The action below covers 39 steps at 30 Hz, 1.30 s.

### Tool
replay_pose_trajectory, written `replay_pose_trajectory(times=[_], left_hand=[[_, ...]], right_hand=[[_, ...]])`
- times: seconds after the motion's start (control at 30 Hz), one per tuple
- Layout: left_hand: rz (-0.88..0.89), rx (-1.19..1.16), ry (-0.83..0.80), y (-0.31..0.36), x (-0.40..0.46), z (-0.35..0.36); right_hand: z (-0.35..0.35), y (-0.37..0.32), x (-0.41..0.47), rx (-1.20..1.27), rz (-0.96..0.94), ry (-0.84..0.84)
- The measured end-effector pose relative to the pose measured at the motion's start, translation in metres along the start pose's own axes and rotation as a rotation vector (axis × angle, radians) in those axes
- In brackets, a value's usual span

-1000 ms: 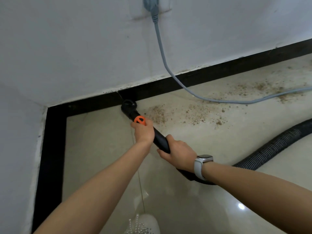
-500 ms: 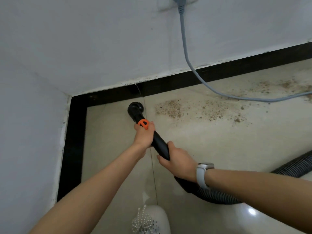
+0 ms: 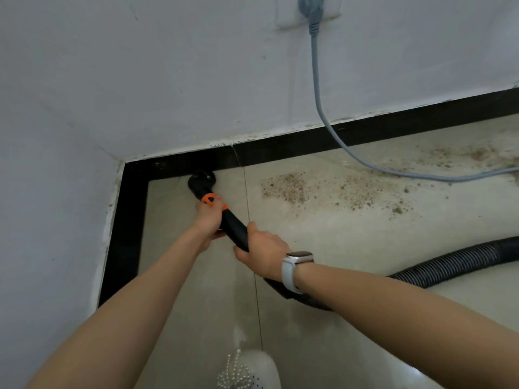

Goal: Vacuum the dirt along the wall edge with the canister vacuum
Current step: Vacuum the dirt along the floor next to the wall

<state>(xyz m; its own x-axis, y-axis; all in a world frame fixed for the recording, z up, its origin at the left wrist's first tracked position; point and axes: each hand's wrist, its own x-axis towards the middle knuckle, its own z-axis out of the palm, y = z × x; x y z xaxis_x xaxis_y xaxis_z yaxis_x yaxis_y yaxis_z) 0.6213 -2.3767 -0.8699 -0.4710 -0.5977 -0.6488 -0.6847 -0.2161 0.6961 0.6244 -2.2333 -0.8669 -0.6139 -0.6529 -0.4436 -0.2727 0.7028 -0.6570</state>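
Left hand [image 3: 209, 217] & right hand [image 3: 262, 249] both curl round stiff wand [image 3: 233, 227], nozzle [image 3: 201, 181] at skirting [image 3: 280, 148] nr corner; looks light, grip w/ hose [image 3: 449, 266] dragging; dirt [image 3: 283, 186] rightward.

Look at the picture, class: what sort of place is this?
Probably an indoor room corner in a home: white walls with a black skirting band, a glossy tiled floor, and a wall socket with a plugged-in grey cable.
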Motion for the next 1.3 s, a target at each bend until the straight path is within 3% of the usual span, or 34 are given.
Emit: replay_pose_trajectory(times=[0.13, 0.23, 0.43, 0.77, 1.1, 1.3], left_hand=[[0.061, 0.038, -0.106, -0.011, -0.04, 0.051], [0.11, 0.047, -0.096, -0.024, -0.072, 0.083], [0.113, 0.122, -0.146, -0.055, -0.108, 0.098], [0.065, 0.084, -0.154, 0.005, -0.064, 0.088], [0.124, 0.186, -0.226, -0.037, -0.1, 0.111], [0.144, 0.178, -0.256, -0.013, -0.077, 0.105]], right_hand=[[-0.015, 0.039, -0.047, 0.011, 0.091, 0.032], [-0.022, 0.061, -0.082, 0.003, 0.142, 0.056], [-0.009, 0.079, -0.132, 0.041, 0.182, 0.028], [-0.038, 0.059, -0.064, 0.038, 0.152, 0.079], [-0.012, 0.087, -0.119, 0.092, 0.229, 0.109], [-0.024, 0.075, -0.088, 0.154, 0.213, 0.134]])
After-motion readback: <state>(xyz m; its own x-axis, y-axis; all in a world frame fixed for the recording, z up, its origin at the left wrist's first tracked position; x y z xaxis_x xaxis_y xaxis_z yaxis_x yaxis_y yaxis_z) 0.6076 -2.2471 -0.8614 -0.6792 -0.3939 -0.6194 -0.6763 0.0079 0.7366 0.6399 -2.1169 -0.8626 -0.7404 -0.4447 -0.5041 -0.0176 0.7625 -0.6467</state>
